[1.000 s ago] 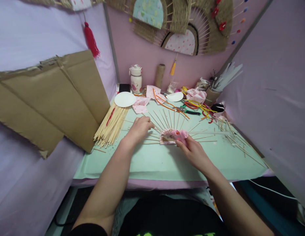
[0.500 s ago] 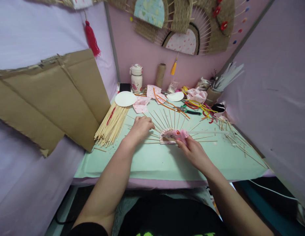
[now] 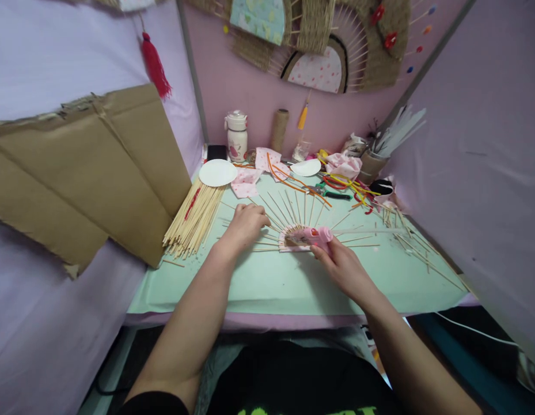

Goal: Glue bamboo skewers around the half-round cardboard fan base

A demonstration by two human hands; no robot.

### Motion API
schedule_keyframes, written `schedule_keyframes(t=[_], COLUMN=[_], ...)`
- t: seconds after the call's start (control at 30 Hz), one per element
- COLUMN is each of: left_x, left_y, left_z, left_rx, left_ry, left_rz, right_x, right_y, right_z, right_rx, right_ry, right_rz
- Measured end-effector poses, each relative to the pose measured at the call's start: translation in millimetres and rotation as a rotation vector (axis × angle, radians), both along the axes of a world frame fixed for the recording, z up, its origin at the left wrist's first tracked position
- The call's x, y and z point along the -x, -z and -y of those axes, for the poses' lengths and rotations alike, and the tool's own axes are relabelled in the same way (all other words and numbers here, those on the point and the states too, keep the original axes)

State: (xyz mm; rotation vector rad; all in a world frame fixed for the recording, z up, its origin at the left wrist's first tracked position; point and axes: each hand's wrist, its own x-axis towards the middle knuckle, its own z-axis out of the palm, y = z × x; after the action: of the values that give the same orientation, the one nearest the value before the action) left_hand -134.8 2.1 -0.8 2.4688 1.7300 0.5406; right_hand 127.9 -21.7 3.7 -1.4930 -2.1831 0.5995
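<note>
My right hand (image 3: 338,262) is wrapped round a pink glue gun (image 3: 321,235), its nozzle pointing left over a half-round base (image 3: 283,241). A long pale glue stick (image 3: 366,231) sticks out behind the gun to the right. Thin wooden sticks (image 3: 287,203) fan outward from the base across the table. At the fan's left side my left hand (image 3: 246,223) is closed, its fingertips pinching one of these sticks. The gun partly covers the middle of the base.
A heap of wooden sticks (image 3: 196,222) lies left under a white paper disc (image 3: 217,173). Green-handled pliers (image 3: 331,194), pink dotted cloth (image 3: 245,183) and a white bottle (image 3: 237,138) are behind. Cut sticks (image 3: 416,248) lie scattered right. Cardboard (image 3: 120,173) leans on the left wall.
The glue gun has shifted slightly right relative to the base, uncovering more of it. My left hand stays at the same stick. The camera view has moved a little.
</note>
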Motion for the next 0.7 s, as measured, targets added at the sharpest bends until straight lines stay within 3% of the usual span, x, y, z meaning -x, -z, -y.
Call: schedule_keyframes(t=[0.47,0.7], left_x=[-1,-1], left_y=[1.3,2.1], left_z=[0,0], left_rx=[-0.006,-0.019], left_ry=[0.006,0.009], left_rz=[-0.002,-0.007], right_x=[-2,1], right_y=[-2.3,-11.6], right_z=[1,6], right_rx=[-0.011,0.004], right_ry=[0.006,-0.034], right_rz=[0.040,0.124])
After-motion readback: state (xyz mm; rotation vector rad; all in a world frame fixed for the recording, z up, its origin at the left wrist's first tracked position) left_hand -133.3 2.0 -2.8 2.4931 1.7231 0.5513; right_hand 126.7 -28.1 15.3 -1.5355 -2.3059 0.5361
